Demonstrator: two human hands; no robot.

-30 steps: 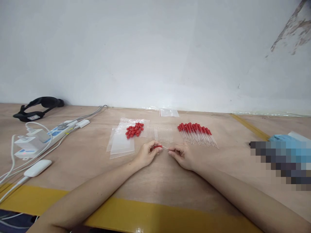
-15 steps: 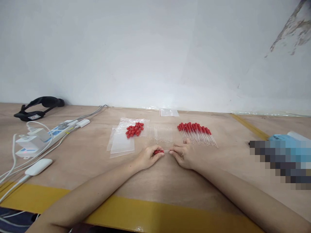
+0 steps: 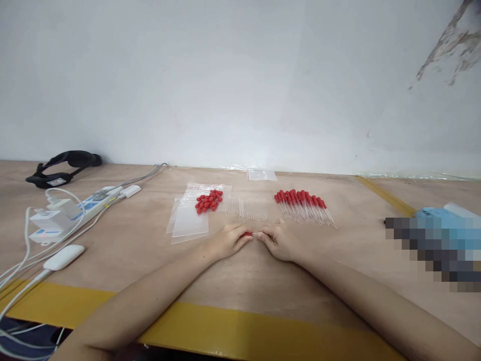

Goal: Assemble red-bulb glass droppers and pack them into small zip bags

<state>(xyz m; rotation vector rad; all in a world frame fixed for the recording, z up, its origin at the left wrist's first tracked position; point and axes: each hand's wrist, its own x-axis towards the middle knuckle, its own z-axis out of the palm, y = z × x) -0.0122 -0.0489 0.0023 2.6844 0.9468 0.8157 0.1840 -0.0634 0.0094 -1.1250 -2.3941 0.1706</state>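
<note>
Left hand: the left hand (image 3: 228, 240) rests low on the table (image 3: 150, 260), forearm running in from 7 o'clock, fingers curled, thumb and forefinger pinched on the red bulb (image 3: 247, 234).
Right hand: the right hand (image 3: 280, 241) lies opposite, forearm coming in from 5 o'clock, knuckles up, fingertips pinched on the clear tube (image 3: 255, 234) where it meets the bulb.
Hands together: fingertips of both hands almost touch, near the table's middle.
Held piece: bulb and tube lie in one line between the hands, level, just above the table top; whether they are fully joined cannot be told.
Loose bulbs: a heap of red bulbs (image 3: 209, 200) lies on clear bags (image 3: 190, 220) at 11 o'clock from the hands.
Bare tubes: a row of clear tubes (image 3: 248, 207) lies at 12 o'clock, just beyond the fingertips.
Finished pieces: a fan of droppers (image 3: 304, 205) with red tops lies at 1 o'clock, near the right hand.
Far left: a power strip (image 3: 71, 210) with white cables at 9 o'clock, a black headset (image 3: 63, 168) beyond it at 10 o'clock, well apart from the hands.
Front edge: yellow tape (image 3: 233, 333) runs under both forearms.
</note>
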